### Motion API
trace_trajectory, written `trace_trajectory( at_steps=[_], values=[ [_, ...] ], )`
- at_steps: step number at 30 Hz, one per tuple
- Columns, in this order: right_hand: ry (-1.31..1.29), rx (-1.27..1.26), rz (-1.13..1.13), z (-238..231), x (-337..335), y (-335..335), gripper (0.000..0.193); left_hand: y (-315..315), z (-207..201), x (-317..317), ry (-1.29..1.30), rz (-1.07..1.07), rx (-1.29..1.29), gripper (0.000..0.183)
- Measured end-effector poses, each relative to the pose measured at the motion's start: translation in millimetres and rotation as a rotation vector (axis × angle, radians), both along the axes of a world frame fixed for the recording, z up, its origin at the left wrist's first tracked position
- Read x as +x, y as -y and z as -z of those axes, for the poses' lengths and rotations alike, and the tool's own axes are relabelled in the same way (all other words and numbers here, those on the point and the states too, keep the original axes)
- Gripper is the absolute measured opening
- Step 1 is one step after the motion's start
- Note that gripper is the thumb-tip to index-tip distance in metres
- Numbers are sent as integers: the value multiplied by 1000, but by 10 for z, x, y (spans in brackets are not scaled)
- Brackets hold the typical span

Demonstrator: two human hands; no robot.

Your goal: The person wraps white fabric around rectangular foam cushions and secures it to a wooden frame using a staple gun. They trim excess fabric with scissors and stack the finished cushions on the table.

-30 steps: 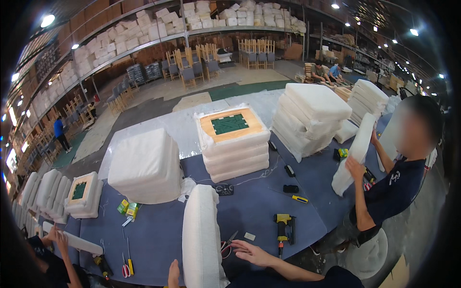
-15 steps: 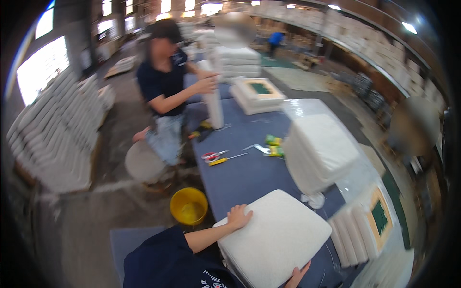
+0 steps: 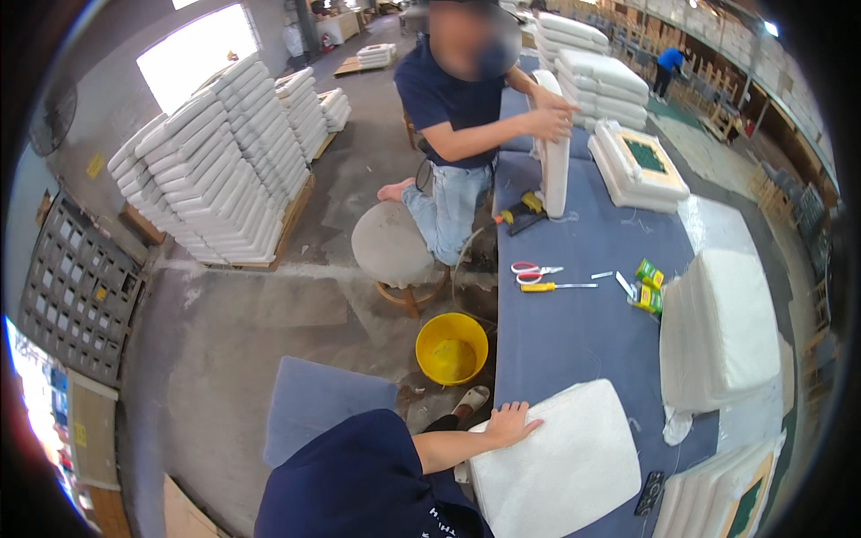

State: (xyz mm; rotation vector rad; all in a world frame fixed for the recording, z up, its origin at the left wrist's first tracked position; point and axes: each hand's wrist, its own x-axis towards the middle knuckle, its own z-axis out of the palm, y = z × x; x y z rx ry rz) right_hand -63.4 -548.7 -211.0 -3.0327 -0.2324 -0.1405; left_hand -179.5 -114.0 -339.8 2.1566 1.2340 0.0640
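Note:
My left hand [image 3: 510, 424] lies with its palm down and fingers stretched out on the upper left edge of a white padded seat cushion [image 3: 560, 462]. That cushion rests at the near end of a table covered in blue-grey cloth [image 3: 574, 345]. My right hand does not show; the cushion's near side runs out of the picture. Just right of the cushion lies a dark remote-like object [image 3: 649, 493]. Beyond my left hand on the table are red-handled scissors [image 3: 535, 273], a yellow-handled screwdriver [image 3: 558, 287] and small green-and-yellow packets [image 3: 647, 287].
Across the table, a co-worker [image 3: 457, 117] kneels on a round stool [image 3: 393, 242] and holds a white cushion [image 3: 554, 161] on edge beside a yellow-black power tool [image 3: 522, 213]. Cushion stacks [image 3: 717, 332] line the table's right side. A yellow bucket [image 3: 451, 348] stands left of the table.
My view has swung left. My right hand, earlier at the cushion's near right edge, has left the picture. My left hand stays on the cushion.

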Motion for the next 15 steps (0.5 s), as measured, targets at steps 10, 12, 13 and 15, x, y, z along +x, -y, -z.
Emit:
trace_trajectory(
  at_steps=[10,12,13,15],
  values=[
    [-67,317,-158,1483,-252,-2639,77,-417,537,37,150,78,66,58],
    [-182,329,-398,1200,-423,-2462,68,-278,212,37,11,78,7,57],
    [-148,388,-460,1180,-456,-2398,65,-384,278,43,11,124,-14,51],
    [-227,496,-454,1175,-411,-2199,63,-438,197,418,160,207,141,53]
  ],
)
